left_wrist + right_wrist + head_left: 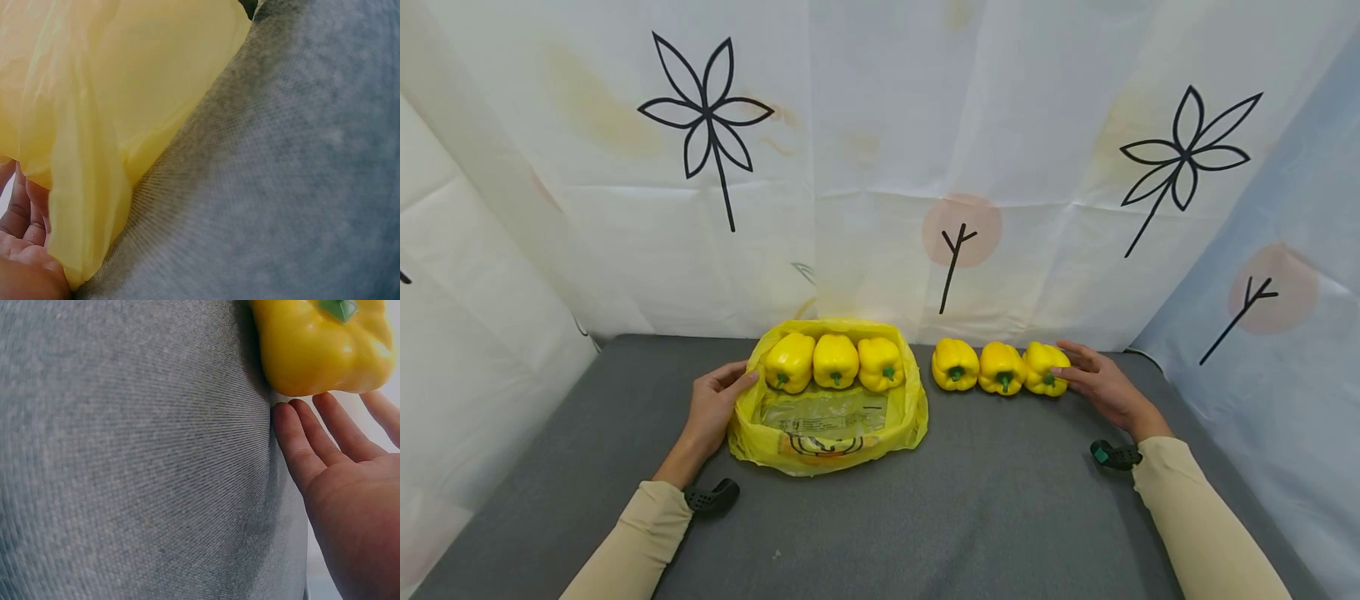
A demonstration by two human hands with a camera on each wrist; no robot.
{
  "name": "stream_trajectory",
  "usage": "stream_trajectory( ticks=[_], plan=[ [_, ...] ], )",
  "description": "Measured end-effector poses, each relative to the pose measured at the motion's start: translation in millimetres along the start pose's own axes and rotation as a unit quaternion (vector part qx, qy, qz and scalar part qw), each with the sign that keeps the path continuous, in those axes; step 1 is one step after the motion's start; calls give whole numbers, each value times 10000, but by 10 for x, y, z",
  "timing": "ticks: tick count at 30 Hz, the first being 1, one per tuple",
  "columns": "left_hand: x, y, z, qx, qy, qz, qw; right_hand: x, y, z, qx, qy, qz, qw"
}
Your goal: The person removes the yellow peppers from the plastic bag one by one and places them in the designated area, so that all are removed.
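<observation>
Yellow pepper (1042,367) touches the spread, nearly straight fingers (342,425) of the right hand (1102,389).

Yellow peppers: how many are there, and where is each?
6. Inside the yellow bag: left pepper, middle pepper, right pepper. On the table to its right: nearest pepper, next pepper, farthest pepper. The bag could hide more.

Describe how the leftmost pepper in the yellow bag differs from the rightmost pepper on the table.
The bagged pepper lies inside the yellow bag; the tabletop pepper sits outside it on the grey table. The right grip partly covers the tabletop pepper in the head view; no grip covers the bagged pepper. Both are yellow, with green stems, and each ends a row of three.
</observation>
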State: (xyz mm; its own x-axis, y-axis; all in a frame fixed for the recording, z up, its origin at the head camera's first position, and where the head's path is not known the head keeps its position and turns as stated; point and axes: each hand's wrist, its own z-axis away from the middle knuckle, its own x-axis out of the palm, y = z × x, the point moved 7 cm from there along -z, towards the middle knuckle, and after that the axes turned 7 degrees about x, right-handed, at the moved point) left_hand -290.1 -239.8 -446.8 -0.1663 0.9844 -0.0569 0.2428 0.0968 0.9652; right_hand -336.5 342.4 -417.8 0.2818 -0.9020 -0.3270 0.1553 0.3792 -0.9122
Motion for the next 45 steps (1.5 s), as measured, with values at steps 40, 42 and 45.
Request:
stream_trajectory(
  ticks=[40,42,45],
  plan=[
    [-6,-29,-7,72,-32,-31,10000,-175,-72,378,-466,957,439,9934],
    [-4,-27,-10,76,-33,-13,10000,-174,-91,409,-527,989,452,9927],
    [-1,-19,-12,71,-25,8,10000,-169,-115,442,-579,1023,455,9920]
  ],
)
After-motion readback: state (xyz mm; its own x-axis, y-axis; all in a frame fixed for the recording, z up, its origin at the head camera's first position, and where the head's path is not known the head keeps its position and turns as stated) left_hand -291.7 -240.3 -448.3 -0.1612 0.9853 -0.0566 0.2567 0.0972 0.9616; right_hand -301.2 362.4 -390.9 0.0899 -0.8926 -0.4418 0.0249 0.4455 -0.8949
